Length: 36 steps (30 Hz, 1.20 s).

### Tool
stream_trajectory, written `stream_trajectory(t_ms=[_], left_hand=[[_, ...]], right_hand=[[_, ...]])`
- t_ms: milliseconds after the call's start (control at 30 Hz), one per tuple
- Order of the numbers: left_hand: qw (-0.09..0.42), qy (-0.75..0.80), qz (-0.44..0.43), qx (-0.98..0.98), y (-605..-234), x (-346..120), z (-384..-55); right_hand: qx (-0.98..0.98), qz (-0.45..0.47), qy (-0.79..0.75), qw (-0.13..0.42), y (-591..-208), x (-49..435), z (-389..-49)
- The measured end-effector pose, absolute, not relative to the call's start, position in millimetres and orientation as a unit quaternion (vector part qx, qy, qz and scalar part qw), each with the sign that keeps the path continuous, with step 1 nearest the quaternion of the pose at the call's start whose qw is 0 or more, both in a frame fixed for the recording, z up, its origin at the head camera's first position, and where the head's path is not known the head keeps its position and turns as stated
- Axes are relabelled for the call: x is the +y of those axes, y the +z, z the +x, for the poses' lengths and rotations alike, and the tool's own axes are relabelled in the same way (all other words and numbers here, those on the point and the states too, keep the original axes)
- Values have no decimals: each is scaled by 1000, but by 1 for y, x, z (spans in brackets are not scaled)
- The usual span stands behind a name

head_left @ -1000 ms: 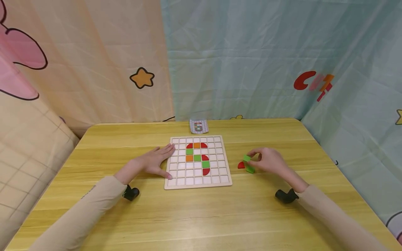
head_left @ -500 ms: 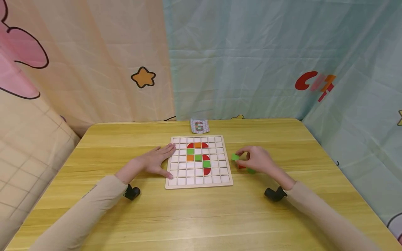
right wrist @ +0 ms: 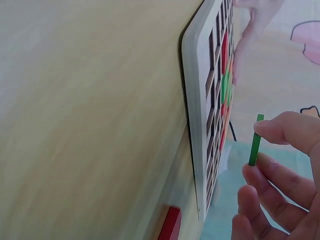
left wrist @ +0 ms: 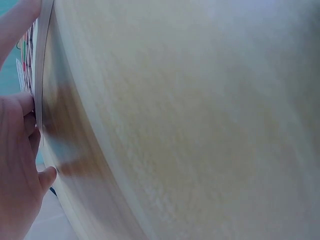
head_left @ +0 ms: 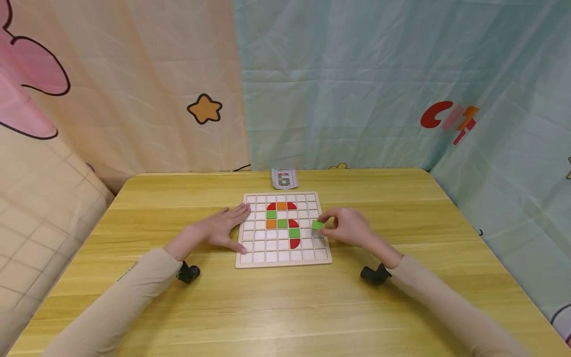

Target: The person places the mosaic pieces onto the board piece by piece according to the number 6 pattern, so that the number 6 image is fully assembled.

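Observation:
Between thumb and fingertips my right hand [head_left: 348, 228] pinches a green square tile [head_left: 317, 225], held over the right edge of the wooden grid board [head_left: 327, 262]. In the right wrist view the green tile [right wrist: 256, 140] shows edge-on, apart from the board. My left hand [head_left: 218, 229] rests on the board's left edge with its fingers spread. Set in the middle of the grid are red quarter-round pieces [head_left: 295, 243], orange squares [head_left: 271, 224] and green squares [head_left: 271, 214]. A loose red piece [right wrist: 170, 224] lies on the table beside the board; the right hand hides it in the head view.
A small printed pattern card [head_left: 284, 179] lies behind the board near the table's [head_left: 285, 307] back edge. Patterned curtains [head_left: 357, 99] hang behind and at both sides. Black wrist cameras [head_left: 375, 274] sit at the cuffs.
My right hand has carried the green tile leftward from the loose pieces to above the board's right edge. The left hand has stayed in place on the board.

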<state>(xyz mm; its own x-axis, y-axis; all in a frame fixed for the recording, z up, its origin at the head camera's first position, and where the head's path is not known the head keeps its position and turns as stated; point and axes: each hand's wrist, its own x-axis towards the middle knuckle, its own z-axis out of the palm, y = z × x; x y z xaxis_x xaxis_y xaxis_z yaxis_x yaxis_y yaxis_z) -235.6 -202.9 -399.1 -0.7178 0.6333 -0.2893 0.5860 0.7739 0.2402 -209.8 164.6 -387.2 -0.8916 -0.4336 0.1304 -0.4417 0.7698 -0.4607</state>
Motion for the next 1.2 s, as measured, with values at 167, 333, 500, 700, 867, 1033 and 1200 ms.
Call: stream_trajectory(t_ms=[167,333,500,700,867,1033,1200], left_hand=[[182,61,329,925,-398,-203,-235],[184,59,326,925,-398,-203,-234],[187,58,324,925,-398,-202,-234],[187,57,325,925,-398,-201,-235],[185,57,327,925,-400,-202,-236],[184,59,330,924,-400,-202,-235],[179,64,335,923,-399,-203,-235]], right_hand=[[-935,251,249,5,-387,153,-210],[-932,264,248,7,-388,141,-211],[-933,272,236,-1,-389,131,-212],[-931,278,236,-15,-391,120,-211],[-933,271,235,-30,-392,112,-209],[-932,280,230,-35,-392,105,-208],[-928,293,227,-39,-392,99,-207]])
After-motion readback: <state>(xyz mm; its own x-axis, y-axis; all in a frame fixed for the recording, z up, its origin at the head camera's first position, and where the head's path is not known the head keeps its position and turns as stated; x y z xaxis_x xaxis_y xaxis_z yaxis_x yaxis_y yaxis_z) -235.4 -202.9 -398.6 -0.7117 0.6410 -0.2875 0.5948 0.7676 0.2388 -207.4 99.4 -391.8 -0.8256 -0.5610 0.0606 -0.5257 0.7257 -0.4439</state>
